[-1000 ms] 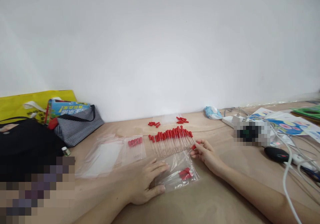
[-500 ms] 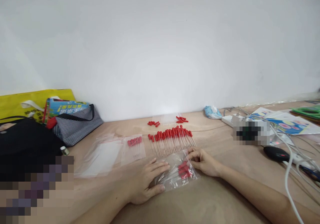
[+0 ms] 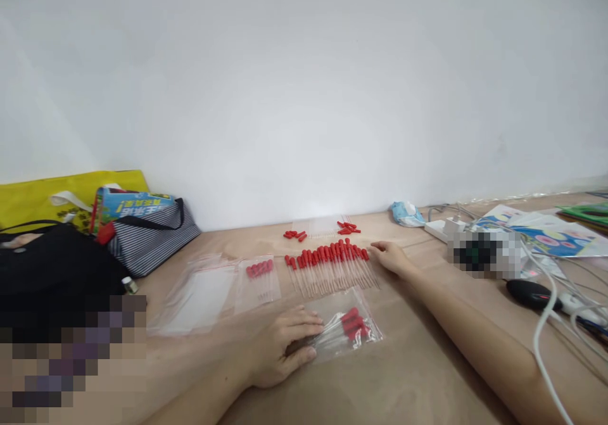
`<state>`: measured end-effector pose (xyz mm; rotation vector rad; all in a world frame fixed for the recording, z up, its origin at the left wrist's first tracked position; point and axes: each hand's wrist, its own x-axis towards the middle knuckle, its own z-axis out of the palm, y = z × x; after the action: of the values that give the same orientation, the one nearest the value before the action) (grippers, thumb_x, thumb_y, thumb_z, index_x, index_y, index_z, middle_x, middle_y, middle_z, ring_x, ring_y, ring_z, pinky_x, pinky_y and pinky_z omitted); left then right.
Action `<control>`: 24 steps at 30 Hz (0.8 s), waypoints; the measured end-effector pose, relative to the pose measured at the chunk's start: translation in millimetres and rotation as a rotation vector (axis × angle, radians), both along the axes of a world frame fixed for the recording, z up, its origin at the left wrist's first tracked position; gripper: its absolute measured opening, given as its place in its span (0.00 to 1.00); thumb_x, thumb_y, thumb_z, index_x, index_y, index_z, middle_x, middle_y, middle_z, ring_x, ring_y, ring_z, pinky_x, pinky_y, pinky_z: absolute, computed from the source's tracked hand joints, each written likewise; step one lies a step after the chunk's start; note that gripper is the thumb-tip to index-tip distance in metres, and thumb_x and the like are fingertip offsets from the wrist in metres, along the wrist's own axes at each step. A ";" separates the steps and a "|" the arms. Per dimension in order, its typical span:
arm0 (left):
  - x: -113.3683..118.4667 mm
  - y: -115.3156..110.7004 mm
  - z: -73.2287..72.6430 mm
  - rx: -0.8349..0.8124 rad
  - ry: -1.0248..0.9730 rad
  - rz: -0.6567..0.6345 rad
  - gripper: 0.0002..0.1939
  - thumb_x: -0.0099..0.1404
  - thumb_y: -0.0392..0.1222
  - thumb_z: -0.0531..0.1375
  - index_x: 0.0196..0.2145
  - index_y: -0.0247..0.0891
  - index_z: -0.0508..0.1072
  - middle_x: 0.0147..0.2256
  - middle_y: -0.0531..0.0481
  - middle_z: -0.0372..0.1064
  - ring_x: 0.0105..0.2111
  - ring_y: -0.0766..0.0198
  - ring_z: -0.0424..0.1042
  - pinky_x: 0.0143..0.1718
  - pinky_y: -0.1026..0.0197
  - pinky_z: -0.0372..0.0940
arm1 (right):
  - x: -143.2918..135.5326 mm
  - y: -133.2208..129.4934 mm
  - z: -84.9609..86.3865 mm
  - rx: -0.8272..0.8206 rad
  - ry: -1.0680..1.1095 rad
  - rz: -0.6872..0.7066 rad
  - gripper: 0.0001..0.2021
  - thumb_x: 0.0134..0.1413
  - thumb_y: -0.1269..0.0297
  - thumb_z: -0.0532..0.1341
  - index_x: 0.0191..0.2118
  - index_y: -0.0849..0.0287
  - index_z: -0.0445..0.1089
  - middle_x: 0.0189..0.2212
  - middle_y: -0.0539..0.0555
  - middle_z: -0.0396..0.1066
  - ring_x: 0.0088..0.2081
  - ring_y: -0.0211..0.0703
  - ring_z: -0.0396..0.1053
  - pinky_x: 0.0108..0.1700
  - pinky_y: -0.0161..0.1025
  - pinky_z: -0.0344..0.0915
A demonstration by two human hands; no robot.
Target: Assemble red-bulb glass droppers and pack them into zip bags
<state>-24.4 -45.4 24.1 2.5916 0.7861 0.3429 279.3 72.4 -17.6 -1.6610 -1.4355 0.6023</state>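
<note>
A clear zip bag [image 3: 339, 346] with several red-capped droppers [image 3: 355, 325] inside lies near the front of the table. My left hand [image 3: 287, 342] rests on the bag's left end, its fingers apart. My right hand [image 3: 392, 257] is at the right end of a row of red-capped droppers [image 3: 327, 254], fingers bent near the last caps; whether it touches one is unclear. Left of the row lies a second bag [image 3: 268, 289] with several droppers in it. Flat clear bags [image 3: 204, 295] are piled further left. Small red caps [image 3: 349, 228] lie behind the row beside another clear bag [image 3: 323, 225].
At the left are a black bag [image 3: 57, 266], a striped bag [image 3: 154, 241] and a yellow bag [image 3: 123, 181]. A blue mask [image 3: 407, 214] lies near the wall. To the right are a black mouse [image 3: 529, 294], white cables [image 3: 544, 342] and printed sheets [image 3: 555, 232].
My right hand has let go of the front bag and moved up and away to the right end of the dropper row. My left hand has stayed on the bag.
</note>
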 end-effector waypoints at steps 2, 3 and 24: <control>0.4 -0.5 1.4 -0.006 0.003 0.016 0.18 0.62 0.41 0.52 0.50 0.40 0.64 0.51 0.47 0.62 0.51 0.60 0.60 0.56 0.53 0.49 | -0.7 8.9 -4.5 -0.010 0.003 0.026 0.08 0.42 0.65 0.58 0.29 0.60 0.72 0.32 0.56 0.72 0.37 0.47 0.68 0.40 0.38 0.59; 0.5 -0.7 2.2 -0.011 0.010 0.024 0.18 0.62 0.41 0.52 0.50 0.40 0.64 0.51 0.47 0.62 0.51 0.60 0.59 0.56 0.52 0.48 | -1.6 11.6 -6.6 -0.015 0.010 0.042 0.07 0.41 0.65 0.58 0.27 0.59 0.72 0.30 0.55 0.73 0.35 0.46 0.68 0.39 0.37 0.59; -5.0 2.1 -2.8 -0.042 0.054 0.054 0.21 0.62 0.46 0.52 0.53 0.48 0.58 0.55 0.50 0.54 0.55 0.56 0.52 0.56 0.48 0.47 | -9.0 -76.6 -10.7 0.157 0.930 0.054 0.19 0.36 0.53 0.63 0.35 0.55 0.60 0.20 0.44 0.65 0.17 0.31 0.61 0.18 0.30 0.58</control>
<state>-29.5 -43.3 21.3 2.5536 0.8741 0.2704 270.2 -4.2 -28.3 -0.9799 -0.8046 1.0764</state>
